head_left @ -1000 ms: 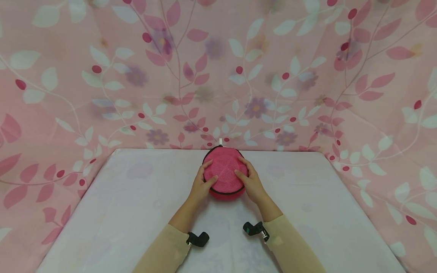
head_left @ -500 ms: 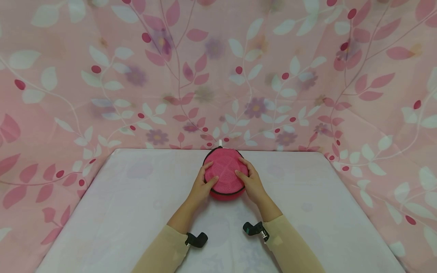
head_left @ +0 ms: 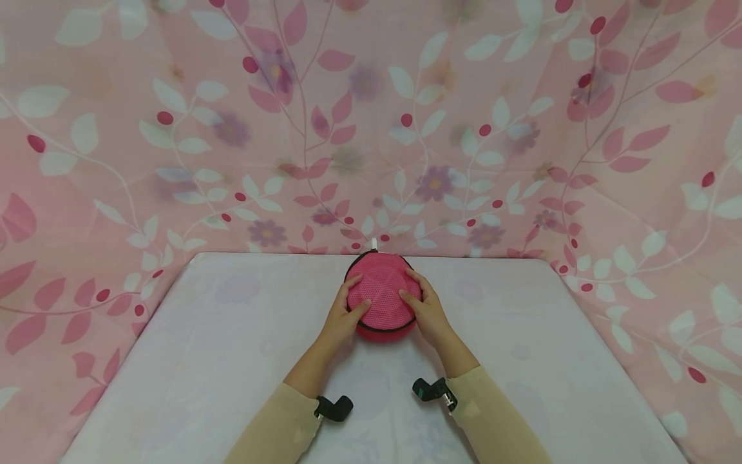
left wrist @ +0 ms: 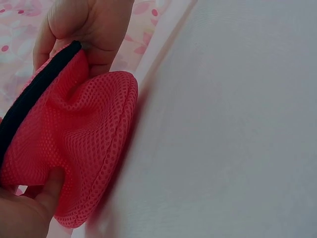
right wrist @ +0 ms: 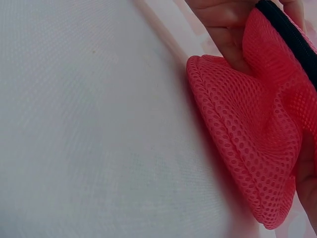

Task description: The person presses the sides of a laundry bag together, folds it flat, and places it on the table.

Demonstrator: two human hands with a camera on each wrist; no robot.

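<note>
A round red-pink mesh pouch (head_left: 384, 293) with a black zipper edge (left wrist: 37, 96) is held between both hands near the table's far side. My left hand (head_left: 343, 317) grips its left side, thumb on the top mesh. On the opposite side my right hand (head_left: 428, 312) grips it the same way, thumb also on top. A small white tab (head_left: 374, 243) sticks up at the pouch's far end. Both wrist views show the soft mesh side (right wrist: 237, 134) creased and dented by fingers. What the pouch contains, if anything, cannot be seen.
A pale cloth-covered table (head_left: 243, 361) spreads around the hands. Behind it and along both sides hangs a pink floral curtain (head_left: 371, 129). Small black cameras (head_left: 335, 408) sit at the cuffs of the beige sleeves (head_left: 278, 425).
</note>
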